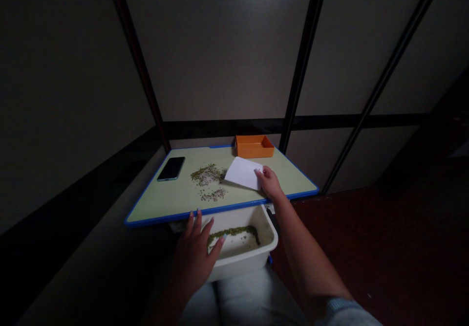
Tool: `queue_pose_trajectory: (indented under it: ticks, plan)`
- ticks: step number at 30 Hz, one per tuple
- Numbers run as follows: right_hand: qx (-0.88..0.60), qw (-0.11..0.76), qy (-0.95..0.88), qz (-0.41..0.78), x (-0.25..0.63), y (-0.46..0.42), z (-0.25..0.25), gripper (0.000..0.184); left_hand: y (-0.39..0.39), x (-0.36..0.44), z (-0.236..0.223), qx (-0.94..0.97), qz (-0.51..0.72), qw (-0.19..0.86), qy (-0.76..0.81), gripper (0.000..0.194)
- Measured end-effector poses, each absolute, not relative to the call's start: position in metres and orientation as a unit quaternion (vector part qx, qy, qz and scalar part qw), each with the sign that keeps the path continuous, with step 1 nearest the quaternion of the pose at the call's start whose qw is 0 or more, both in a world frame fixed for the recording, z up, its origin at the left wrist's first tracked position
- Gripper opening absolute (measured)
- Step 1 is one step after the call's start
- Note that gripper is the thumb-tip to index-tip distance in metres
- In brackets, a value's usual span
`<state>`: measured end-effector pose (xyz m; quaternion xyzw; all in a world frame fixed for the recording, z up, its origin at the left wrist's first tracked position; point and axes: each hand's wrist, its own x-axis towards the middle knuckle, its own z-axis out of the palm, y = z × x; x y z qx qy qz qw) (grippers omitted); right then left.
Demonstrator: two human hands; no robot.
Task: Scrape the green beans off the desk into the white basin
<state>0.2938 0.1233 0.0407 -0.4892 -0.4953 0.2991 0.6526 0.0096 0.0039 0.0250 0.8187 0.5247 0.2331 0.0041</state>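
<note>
My right hand (269, 182) pinches the near right corner of a white sheet of card or paper (242, 171), tilted just above the table. Left of the sheet lies a loose pile of small green and pale bits (208, 175), too small to name, with a smaller scatter nearer the front edge. My left hand (196, 250) is open, fingers spread, over the left side of a white plastic drawer (244, 262) beneath the tabletop, its fingertips near the table's edge. Inside the drawer, a band of small green bits (234, 231) runs along the back and right.
The pale green tabletop (176, 201) has a raised blue edge. An orange open tray (254, 146) stands at the back right. A dark-screened phone (171, 168) lies at the left. Behind the table rises a panelled wall (220, 47); my lap is under the drawer.
</note>
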Motion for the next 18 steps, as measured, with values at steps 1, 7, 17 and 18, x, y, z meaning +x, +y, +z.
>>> queue_pose_trajectory:
  ticks: [1,7,17,18]
  plan:
    - [-0.497,0.653,-0.492,0.290,0.294,0.124,0.040,0.039,0.004,0.010,0.026,0.819,0.232,0.006,0.525,0.053]
    - [-0.541,0.614,-0.523,0.239,0.295,0.124,0.038,0.033,0.003,0.010,0.026,0.818,0.229,0.013,0.528,0.054]
    - [-0.583,0.570,-0.545,0.195,0.293,0.136,0.037,0.025,0.002,0.011,0.026,0.820,0.229,0.009,0.525,0.051]
    - [-0.589,0.565,-0.545,0.189,0.292,0.139,0.038,0.023,0.001,0.011,0.026,0.820,0.228,0.008,0.524,0.051]
